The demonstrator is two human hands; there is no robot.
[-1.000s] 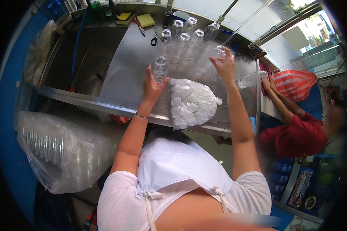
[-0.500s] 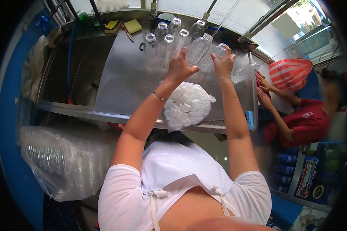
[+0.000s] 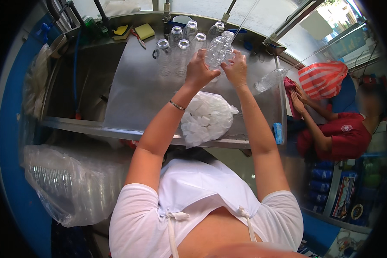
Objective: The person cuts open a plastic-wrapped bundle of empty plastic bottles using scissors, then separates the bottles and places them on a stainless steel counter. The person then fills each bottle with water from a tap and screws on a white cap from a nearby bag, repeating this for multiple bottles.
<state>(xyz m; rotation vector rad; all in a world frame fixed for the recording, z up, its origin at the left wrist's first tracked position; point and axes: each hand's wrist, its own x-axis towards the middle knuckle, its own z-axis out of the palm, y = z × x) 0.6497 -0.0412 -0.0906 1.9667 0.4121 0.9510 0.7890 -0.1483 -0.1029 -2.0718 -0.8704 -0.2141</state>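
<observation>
Between my two hands is a clear plastic bottle (image 3: 218, 50), its ridged body tilted with the upper end toward the window; whether a second bottle overlaps it I cannot tell. My left hand (image 3: 199, 72) curves along its left side, thumb pointing inward. On the right side my right hand (image 3: 235, 69) has bent fingers and thumb against it. Several open clear bottles (image 3: 182, 58) stand upright just left of them on the steel counter (image 3: 133, 90). Nearer me lies a knotted clear bag of white caps (image 3: 206, 118).
Another clear bottle (image 3: 268, 81) lies at the counter's right end. A sink basin (image 3: 79, 81) is at left, a yellow sponge (image 3: 145, 32) at the back. A co-worker in a red shirt (image 3: 344, 133) handles a dark red cloth beside a striped bag (image 3: 322, 79). Wrapped bottles (image 3: 69, 185) sit lower left.
My right hand has moved left, toward my left hand. The large bottle and the one beside it on the right have been brought together between my hands. The co-worker's hands shifted slightly on the cloth.
</observation>
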